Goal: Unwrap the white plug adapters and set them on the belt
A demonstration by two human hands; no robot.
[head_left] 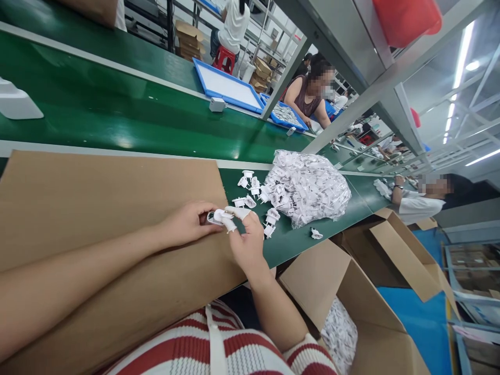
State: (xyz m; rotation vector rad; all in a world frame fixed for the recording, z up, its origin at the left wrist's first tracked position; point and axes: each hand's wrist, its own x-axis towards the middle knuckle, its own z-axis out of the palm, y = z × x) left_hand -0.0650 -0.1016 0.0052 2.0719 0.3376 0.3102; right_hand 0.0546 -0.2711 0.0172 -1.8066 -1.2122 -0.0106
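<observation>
My left hand (185,223) is closed on a small white plastic housing (213,219) with a greyish end, just above the cardboard sheet's right edge. My right hand (249,240), white covers on its thumb and index finger, pinches a small white plastic part (222,214) against that housing. The fingers partly hide where the two pieces meet. Several loose white parts with prongs (250,183) lie on the green table right beyond my hands. A clear plastic bag (312,187) full of the same parts stands beside them.
Under my forearms lies a flat cardboard sheet (117,192). Behind it runs a green conveyor (128,117) carrying a white block (217,104). Blue-rimmed trays (230,88) stand across it. An open carton (375,297) sits below the table at right. Other people work farther along.
</observation>
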